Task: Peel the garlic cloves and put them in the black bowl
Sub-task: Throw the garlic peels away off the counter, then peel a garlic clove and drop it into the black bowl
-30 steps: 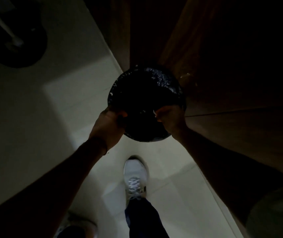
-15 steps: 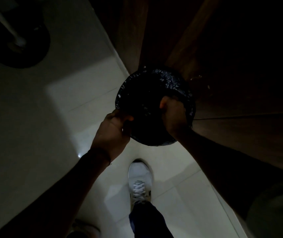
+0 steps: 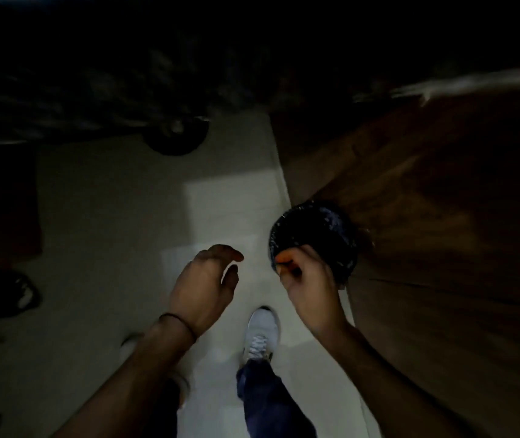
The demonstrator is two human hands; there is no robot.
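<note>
Here the black bowl [image 3: 318, 229] hangs from the right hand [image 3: 307, 279], whose curled fingers grip its near rim, beside the wooden panel's [image 3: 426, 216] left edge. The left hand [image 3: 203, 282] hovers nearby, loosely curved and holding nothing, above the pale floor [image 3: 110, 248] and a white shoe [image 3: 261, 330].

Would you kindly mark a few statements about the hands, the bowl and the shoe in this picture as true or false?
1. The right hand grips the black bowl at its rim. True.
2. The left hand holds the bowl too. False: it is apart from the bowl, fingers loose, holding nothing.
3. The shoe seen between the arms is white. True.
4. The left wrist is bare. False: it wears a thin dark band.
</note>
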